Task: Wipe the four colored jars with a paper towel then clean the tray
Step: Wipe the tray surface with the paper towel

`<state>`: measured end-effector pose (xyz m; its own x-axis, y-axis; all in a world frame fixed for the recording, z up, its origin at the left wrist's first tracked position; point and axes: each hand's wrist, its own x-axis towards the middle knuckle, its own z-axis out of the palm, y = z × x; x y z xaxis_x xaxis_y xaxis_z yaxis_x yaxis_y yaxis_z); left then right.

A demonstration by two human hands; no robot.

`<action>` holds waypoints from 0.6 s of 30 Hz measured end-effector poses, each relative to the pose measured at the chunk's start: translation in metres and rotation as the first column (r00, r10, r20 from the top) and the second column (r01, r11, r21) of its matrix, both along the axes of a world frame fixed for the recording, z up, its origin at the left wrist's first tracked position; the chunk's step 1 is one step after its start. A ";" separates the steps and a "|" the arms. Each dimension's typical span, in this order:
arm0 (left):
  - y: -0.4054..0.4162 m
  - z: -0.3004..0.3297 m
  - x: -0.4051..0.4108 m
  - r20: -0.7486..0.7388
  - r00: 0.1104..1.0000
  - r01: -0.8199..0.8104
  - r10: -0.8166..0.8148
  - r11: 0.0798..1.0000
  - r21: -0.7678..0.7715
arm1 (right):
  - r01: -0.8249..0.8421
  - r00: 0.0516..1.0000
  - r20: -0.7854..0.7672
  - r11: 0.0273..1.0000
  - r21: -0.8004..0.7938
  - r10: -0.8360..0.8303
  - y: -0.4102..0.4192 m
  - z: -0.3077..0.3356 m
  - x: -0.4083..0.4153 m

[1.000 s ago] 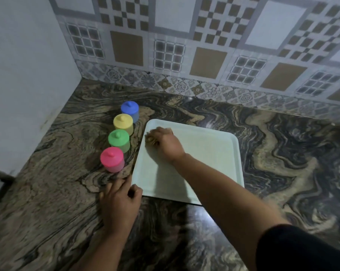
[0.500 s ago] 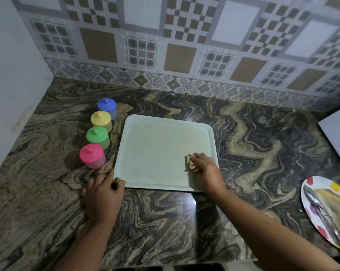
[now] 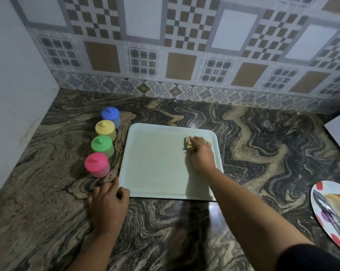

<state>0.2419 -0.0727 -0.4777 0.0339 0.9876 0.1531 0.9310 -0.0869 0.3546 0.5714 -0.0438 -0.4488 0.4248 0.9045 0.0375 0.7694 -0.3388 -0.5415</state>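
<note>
Wiping tray [image 3: 159,165] on counter [image 3: 253,133] w/ wadded paper towel [image 3: 188,142] gripped in right hand [image 3: 201,153], left hand [image 3: 108,204] pinching near-left corner to steady it, jars [image 3: 99,145] lined alongside.

four jars [image 3: 102,143] (lidded), one tray [image 3: 157,165], one plate [image 3: 319,204]

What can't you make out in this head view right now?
- Paper towel: mostly hidden under the right hand.
- Spotted plate: cut off by the right edge; its contents unclear.
- Tray near-left corner: covered by the left hand.
- Jar cleanliness: too small to judge.
</note>
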 end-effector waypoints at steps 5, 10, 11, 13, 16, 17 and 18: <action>0.002 0.000 -0.003 -0.027 1.000 0.015 -0.015 1.000 -0.004 | -0.183 0.982 0.065 0.978 0.097 0.178 0.042 0.019 -0.083; 0.000 0.001 -0.002 -0.015 1.000 0.013 -0.013 1.000 -0.012 | -0.787 0.611 0.137 0.617 -0.001 0.780 0.048 -0.012 -0.104; 0.000 0.002 -0.003 -0.014 1.000 0.011 -0.011 1.000 -0.005 | -0.715 0.696 0.141 0.699 0.033 0.705 0.052 -0.011 -0.094; 0.000 0.003 -0.003 -0.012 1.000 0.004 -0.005 1.000 -0.006 | -0.373 0.925 0.104 0.926 0.063 0.365 0.061 -0.004 -0.080; 0.002 0.001 -0.002 -0.022 1.000 -0.001 0.000 0.999 -0.032 | -0.318 0.946 0.068 0.948 -0.011 0.318 0.067 0.003 -0.104; 0.002 0.000 -0.003 -0.030 1.000 0.000 -0.001 0.999 -0.042 | -0.438 0.897 0.047 0.899 -0.025 0.439 0.053 0.004 -0.121; 0.002 0.001 -0.005 -0.029 1.000 0.010 -0.012 0.998 -0.056 | -0.549 0.835 -0.002 0.835 -0.034 0.550 0.033 0.004 -0.138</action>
